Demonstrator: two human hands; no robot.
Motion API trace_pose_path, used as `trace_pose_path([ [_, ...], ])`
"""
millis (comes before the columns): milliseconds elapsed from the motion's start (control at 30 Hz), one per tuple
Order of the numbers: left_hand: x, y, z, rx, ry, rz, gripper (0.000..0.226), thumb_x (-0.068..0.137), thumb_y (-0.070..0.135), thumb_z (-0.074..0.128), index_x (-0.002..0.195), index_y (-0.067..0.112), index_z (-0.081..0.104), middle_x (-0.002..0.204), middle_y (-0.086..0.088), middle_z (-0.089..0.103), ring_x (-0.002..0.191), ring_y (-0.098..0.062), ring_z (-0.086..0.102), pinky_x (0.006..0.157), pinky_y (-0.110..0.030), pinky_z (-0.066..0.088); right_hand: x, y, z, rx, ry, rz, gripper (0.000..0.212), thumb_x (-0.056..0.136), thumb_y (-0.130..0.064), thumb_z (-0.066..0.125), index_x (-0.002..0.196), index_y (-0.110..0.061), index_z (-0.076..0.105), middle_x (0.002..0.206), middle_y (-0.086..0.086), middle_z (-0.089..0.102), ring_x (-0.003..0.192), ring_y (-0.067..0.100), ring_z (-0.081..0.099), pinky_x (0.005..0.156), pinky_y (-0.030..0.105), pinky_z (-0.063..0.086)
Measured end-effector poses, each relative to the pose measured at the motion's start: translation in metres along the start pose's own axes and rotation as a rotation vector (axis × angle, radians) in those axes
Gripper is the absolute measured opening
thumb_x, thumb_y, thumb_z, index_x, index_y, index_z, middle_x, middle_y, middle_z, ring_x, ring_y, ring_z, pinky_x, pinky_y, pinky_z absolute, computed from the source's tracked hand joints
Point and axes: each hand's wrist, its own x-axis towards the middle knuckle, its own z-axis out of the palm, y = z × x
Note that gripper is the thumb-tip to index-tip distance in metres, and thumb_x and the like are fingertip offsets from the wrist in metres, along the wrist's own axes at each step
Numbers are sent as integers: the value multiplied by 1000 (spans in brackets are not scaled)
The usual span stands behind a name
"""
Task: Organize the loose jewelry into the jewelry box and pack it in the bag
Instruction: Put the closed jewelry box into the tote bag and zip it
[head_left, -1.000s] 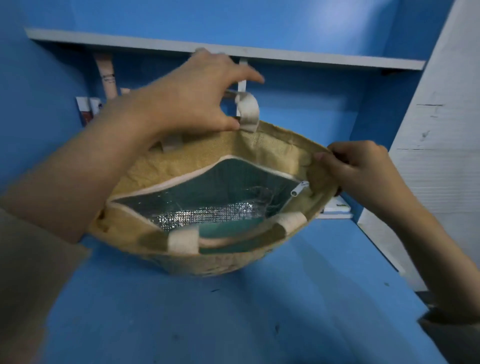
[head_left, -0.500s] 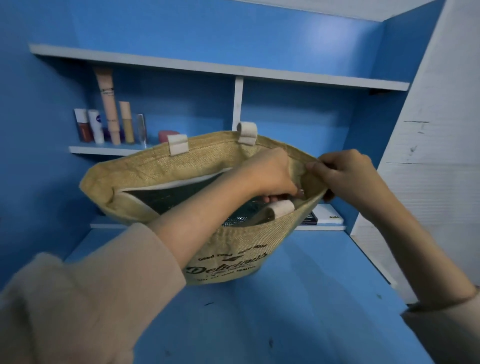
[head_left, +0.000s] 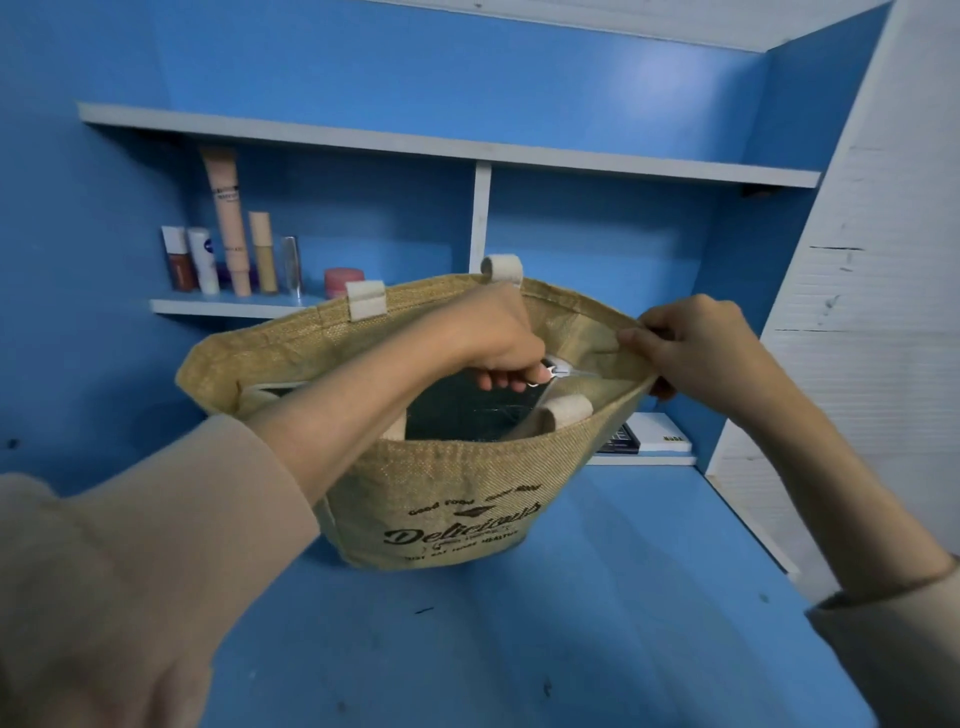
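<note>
Tan woven jute bag (head_left: 441, 493) stands on a blue table (head_left: 519, 649). The left hand (head_left: 488, 338) pinches its silver zipper pull (head_left: 557, 370). Just beside, the right hand (head_left: 696, 348) grips the bag's corner. Zipping seems underway and needs a steady pull against that brace. No jewelry box is visible.

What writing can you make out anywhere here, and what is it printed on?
"Delicious": large script on the front of the bag.
Small lines above and below that word on the bag: too blurred to read.
Tall tube on the shelf: a dark band of print, too small to read.
White tube: a round blue logo, not readable.
Box on the lower shelf: a short word, too blurred to read.
</note>
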Motion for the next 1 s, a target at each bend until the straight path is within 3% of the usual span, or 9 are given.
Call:
trace_pose_path([
  [133,0,-3,-2,-63,-46,-24,12,88,11,64,91,0,69,75,-3,66,61,-9,56,44,-13,44,5,-1,-2,-44,-28,-5,24,93,-21,56,78,-5,67,57,10,64,47,17,61,61,28,53],
  [233,3,-3,1,-225,-92,-44,8,89,3,59,89,-1,65,78,-7,64,61,-9,58,56,-16,52,9,0,0,-118,4,-64,8,89,-23,60,90,-15,57,66,-2,62,67,25,62,74,41,52],
  [300,4,-2,1,-346,-109,-73,10,89,-2,56,83,-1,63,77,-9,62,56,-8,61,61,-20,55,8,-2,-2,-93,-8,-129,20,86,-24,65,93,-24,47,75,-10,57,78,25,57,76,42,48],
  [467,7,0,1,-594,-117,-140,18,86,-15,51,96,-2,56,80,-15,60,63,-16,62,58,-23,56,8,-10,-10,-85,-278,-169,5,82,-29,69,81,-24,69,82,-9,58,78,8,54,67,14,42],
  [567,8,3,1,-608,-121,-155,23,85,-17,51,86,5,51,80,-13,59,67,-17,59,60,-25,56,15,-12,-8,-112,-413,-106,7,83,-26,66,80,-26,72,81,-3,67,78,19,63,67,26,54],
  [700,11,8,5,-649,-128,-183,28,86,-20,46,77,6,47,78,-11,56,73,-17,56,76,-34,54,24,-16,-1,-226,-380,-117,6,77,-22,73,81,-17,73,84,1,69,84,16,62,74,31,50],
  [800,14,6,5,-682,-115,-195,29,86,-21,44,89,7,50,80,-12,55,75,-17,55,83,-30,50,28,-17,5,-275,-362,-159,5,75,-14,73,80,-12,73,83,5,70,83,19,62,75,33,50],
  [900,15,3,2,-700,-130,-190,32,85,-21,47,110,-2,47,81,-15,57,74,-19,60,72,-23,54,30,-13,5,-336,-380,-214,4,77,-10,71,80,-11,73,79,2,68,78,18,60,70,28,48],
  [1000,12,3,0,-521,-106,-158,19,82,-16,57,92,0,55,73,-14,61,53,-14,64,51,-17,55,31,-11,2,-395,-420,-278,3,79,-11,67,79,-12,70,81,3,67,81,18,59,72,30,48],
])
